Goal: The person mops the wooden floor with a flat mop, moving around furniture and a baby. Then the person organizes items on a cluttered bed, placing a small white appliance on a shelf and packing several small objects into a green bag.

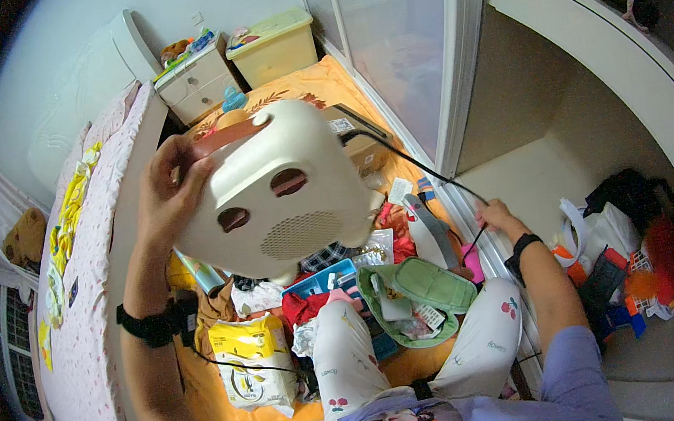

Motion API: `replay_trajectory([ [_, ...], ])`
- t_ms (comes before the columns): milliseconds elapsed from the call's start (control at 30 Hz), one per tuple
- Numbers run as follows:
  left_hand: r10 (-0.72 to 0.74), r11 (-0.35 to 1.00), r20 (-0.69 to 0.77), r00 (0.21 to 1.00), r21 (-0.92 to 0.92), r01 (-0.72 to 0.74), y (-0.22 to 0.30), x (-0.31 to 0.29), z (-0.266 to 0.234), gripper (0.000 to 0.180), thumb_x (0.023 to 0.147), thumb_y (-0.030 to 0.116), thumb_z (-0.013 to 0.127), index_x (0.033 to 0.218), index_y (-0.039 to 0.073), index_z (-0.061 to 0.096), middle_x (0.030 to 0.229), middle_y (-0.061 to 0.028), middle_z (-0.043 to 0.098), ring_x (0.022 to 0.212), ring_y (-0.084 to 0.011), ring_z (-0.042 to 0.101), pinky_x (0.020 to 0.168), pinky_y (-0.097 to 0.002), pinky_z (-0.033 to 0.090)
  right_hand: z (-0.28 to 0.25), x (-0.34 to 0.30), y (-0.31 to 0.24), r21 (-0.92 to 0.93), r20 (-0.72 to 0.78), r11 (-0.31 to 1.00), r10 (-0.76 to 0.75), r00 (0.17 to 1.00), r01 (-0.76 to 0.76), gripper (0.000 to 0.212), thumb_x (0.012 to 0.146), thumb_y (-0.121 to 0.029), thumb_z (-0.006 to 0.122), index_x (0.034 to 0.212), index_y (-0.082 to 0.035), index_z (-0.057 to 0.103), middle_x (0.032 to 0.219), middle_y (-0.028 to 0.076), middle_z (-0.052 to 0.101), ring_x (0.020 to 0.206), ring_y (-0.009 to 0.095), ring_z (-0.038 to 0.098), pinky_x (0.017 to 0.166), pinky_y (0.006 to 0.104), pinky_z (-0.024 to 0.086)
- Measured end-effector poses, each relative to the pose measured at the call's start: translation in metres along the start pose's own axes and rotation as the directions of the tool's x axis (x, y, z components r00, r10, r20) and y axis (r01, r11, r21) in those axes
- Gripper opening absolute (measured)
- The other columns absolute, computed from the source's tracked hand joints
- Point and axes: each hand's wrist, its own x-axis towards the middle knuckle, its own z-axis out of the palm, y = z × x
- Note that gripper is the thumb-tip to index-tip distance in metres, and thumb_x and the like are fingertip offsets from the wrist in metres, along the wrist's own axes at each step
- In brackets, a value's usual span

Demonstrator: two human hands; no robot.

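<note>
The cream-white, round-cornered plastic appliance is held up above the orange patterned cloth spread on the floor, over the middle of that cloth and its clutter. The person's left hand grasps the brown strap handle near its left end, so the appliance lies directly to the right of this hand, which is the nearer one. The right hand is well apart, out by the cloth's right edge, its fingers closed on the thin black cord. The cord leaves the appliance's right side and slants down to that hand; where its far end lies cannot be told.

The appliance is tilted. Its long axis, like the handle, slants from lower left to upper right. The face with two dark red-brown oval knobs and a perforated grille is turned toward the person, while its small feet point down and to the right. Below it, nearer the cloth's near edge, are a yellow-and-white soft package, a blue plastic tray and an open green fabric bag.
</note>
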Motion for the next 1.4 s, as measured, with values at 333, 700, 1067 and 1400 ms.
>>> replay_trajectory([
  [333,0.028,0.953,-0.019,0.999,0.301,-0.021,-0.068,-0.032,-0.009,0.015,0.078,0.011,0.062,0.076,0.003,0.050,0.060,-0.0057,0.040,0.057,-0.0193,0.041,0.105,-0.0409,0.026,-0.120,-0.053,-0.211,-0.096,-0.540,0.783,-0.560,0.628,0.615,0.029,0.082,-0.025,0.066,0.098,-0.001,0.062,0.074,0.001,0.059,0.060,0.008,0.049,0.051,0.0257,0.039],
  [700,-0.060,0.934,0.137,0.989,0.356,0.007,-0.050,-0.049,0.022,0.020,0.074,0.013,0.066,0.085,0.002,0.053,0.076,-0.0166,0.060,0.072,-0.0356,0.055,0.077,-0.0424,0.042,-0.136,-0.163,-0.369,-0.129,-0.400,0.538,-0.797,0.453,0.833,0.025,0.087,-0.025,0.059,0.097,-0.005,0.068,0.066,0.002,0.063,0.058,0.007,0.054,0.052,0.0242,0.044],
  [1067,0.090,0.950,0.486,0.869,0.220,-0.222,-0.008,-0.046,0.070,0.048,0.078,0.022,0.063,0.122,0.012,0.046,0.078,-0.0122,0.064,0.072,-0.0299,0.061,0.069,-0.0397,0.046,-0.094,-0.197,-0.433,-0.280,-0.225,0.304,-0.943,0.245,0.911,0.025,0.082,-0.022,0.058,0.092,-0.001,0.068,0.073,0.007,0.069,0.066,0.013,0.063,0.064,0.0270,0.050],
  [1400,-0.173,0.597,0.655,0.736,-0.525,0.607,-0.010,-0.043,0.115,0.057,0.086,0.009,0.047,0.138,0.006,0.024,0.088,-0.0104,0.060,0.071,-0.0192,0.059,0.060,-0.0276,0.047,0.009,-0.236,-0.404,0.060,0.403,0.283,-0.884,0.236,0.957,0.033,0.076,-0.014,0.049,0.103,-0.001,0.064,0.085,0.023,0.064,0.078,0.033,0.064,0.074,0.0383,0.049],
])
